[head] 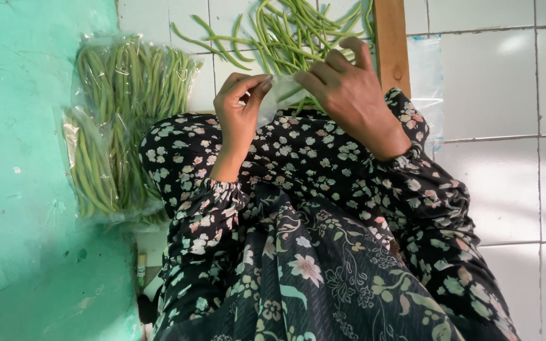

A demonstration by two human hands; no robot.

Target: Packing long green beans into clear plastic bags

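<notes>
My left hand (240, 107) and my right hand (349, 95) both pinch the rim of a small clear plastic bag (279, 96) held above my lap. A few green beans show through the bag between my hands. Loose green long beans (285, 28) lie in a pile on the white tiled floor (494, 82) just beyond my hands. My lap and arms are covered by a dark floral garment (311, 208).
Two clear bags packed with green beans (121, 120) lie at the left, beside a turquoise wall (26, 158). A wooden plank (391, 38) stands past my right hand, with a clear plastic sheet (426, 76) next to it.
</notes>
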